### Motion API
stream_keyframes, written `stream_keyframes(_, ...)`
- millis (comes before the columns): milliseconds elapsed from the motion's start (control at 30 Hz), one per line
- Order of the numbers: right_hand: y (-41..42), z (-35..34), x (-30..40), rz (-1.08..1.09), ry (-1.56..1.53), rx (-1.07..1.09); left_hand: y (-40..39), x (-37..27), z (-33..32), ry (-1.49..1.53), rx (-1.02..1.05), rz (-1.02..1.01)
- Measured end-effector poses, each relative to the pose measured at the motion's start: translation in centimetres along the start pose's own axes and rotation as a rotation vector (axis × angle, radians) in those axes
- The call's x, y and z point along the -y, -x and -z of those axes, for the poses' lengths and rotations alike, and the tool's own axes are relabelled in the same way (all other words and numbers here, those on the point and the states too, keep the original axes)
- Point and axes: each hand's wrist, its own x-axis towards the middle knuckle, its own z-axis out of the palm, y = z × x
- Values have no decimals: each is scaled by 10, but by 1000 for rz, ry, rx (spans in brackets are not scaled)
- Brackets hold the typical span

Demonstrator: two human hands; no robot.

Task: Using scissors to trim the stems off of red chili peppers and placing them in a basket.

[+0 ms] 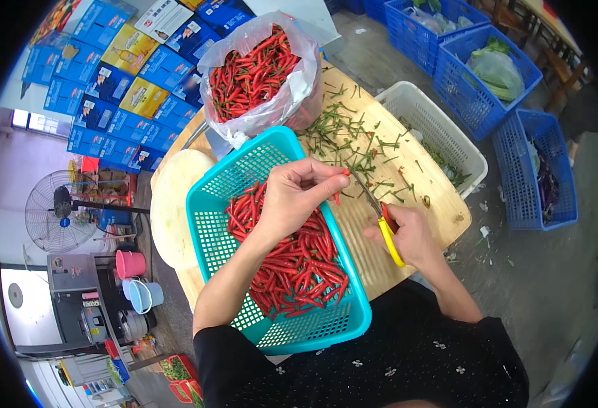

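Observation:
Between thumb and fingers, my left hand (pixel 304 186) pinches a red chili pepper (pixel 337 196) above the right rim of a teal plastic basket (pixel 362 301). The basket holds many red chilies (pixel 299 265). My right hand (pixel 408 234) grips scissors (pixel 390 239) with yellow and red handles; their blades point at the top end of the held chili. Cut green stems (pixel 350 132) lie scattered on the wooden table (pixel 431 188) beyond the blades. Behind the basket stands a clear plastic bag (pixel 299 97) full of red chilies (pixel 253 71).
A round pale board (pixel 176 204) lies left of the basket. Right of the table stands a white crate (pixel 472 158) with green scraps; farther right are blue crates (pixel 482 112) of vegetables. Stacked blue cartons (pixel 120 122) and a fan (pixel 62 209) stand at left.

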Motion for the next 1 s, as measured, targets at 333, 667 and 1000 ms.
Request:
stream_keyframes(333,1,-8,-5,52,-58,-75,-2,2,5,35,60,23)
stream_keyframes(667,6,-2,-27,44,6,-86,17,-34,77,-225,394,85)
stream_keyframes(1000,10,5,-34,152,-120,-138,-51,-28,139,-243,76,99)
